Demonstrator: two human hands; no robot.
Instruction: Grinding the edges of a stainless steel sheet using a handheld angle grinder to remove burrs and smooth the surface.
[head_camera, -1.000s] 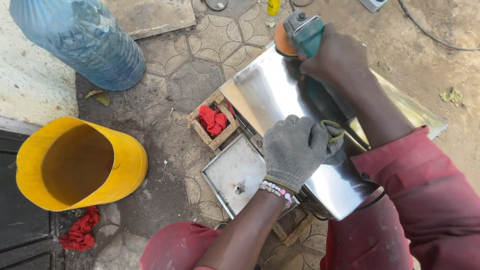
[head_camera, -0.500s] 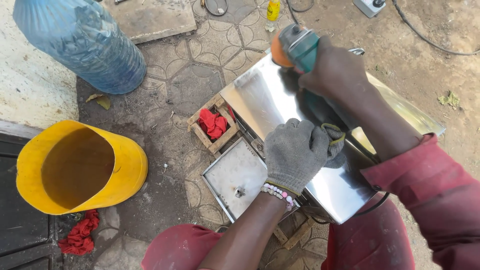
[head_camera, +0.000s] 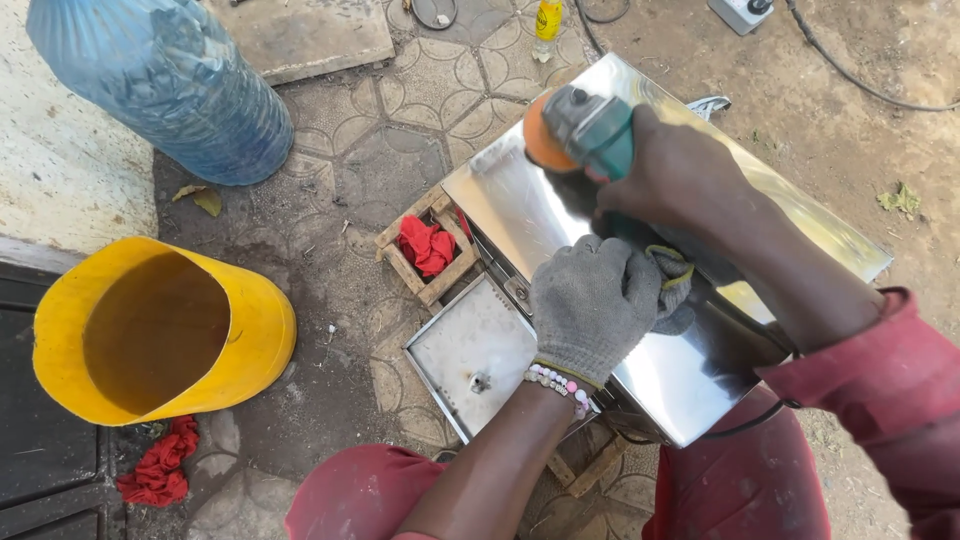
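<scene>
Shiny steel fills the middle of our view: a polished metal box (head_camera: 560, 215) lies tilted on the paved ground, its long axis running from the near right, between our knees, up toward the far left. We take the box as our landmark. Our right hand (head_camera: 680, 175) has its grip closed around the body of a teal grinder (head_camera: 598, 130), whose orange disc (head_camera: 542, 140) sits at the box's far-left end, touching or just above the bright face; we cannot tell which. Our left hand (head_camera: 592, 305), in a grey knit glove, presses down on the near edge of the box, its grip closed over a bunched grey cloth (head_camera: 672, 285) with a yellow trim. So the disc lies ahead of the right hand along the box's long axis, and the left hand is the nearer one to us, well behind the disc. Just left of the box lie a flat metal lid (head_camera: 470, 350) and a small wooden frame holding a red rag (head_camera: 425, 245); farther left stands a yellow bucket (head_camera: 250, 340).
</scene>
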